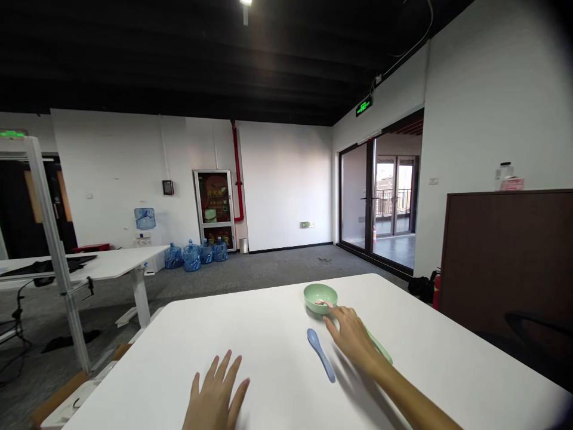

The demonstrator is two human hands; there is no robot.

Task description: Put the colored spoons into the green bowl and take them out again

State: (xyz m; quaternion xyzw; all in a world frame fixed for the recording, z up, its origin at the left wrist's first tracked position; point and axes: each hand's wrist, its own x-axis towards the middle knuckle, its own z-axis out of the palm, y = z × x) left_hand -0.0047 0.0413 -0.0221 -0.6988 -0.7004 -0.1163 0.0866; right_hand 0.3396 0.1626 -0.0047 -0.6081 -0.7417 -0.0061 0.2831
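A light green bowl (320, 294) stands on the white table with a pink spoon (325, 303) resting inside, its handle toward the rim. My right hand (353, 335) reaches to the bowl's near right side, fingertips at the rim beside the handle. Its thumb and fingers are apart; part of the pink handle is hidden there. Just left of this hand lies a blue spoon (321, 355) on the tabletop. A green utensil handle (379, 346) shows partly from behind my right hand and forearm. My left hand (217, 391) is spread, palm down, over the table's near left, holding nothing.
The white table (268, 334) has its far edge just beyond the bowl. Another white table (120, 263) stands to the left by a metal post (56, 251). Several blue water bottles (192, 257) sit by the wall. A brown cabinet (505, 257) is at right.
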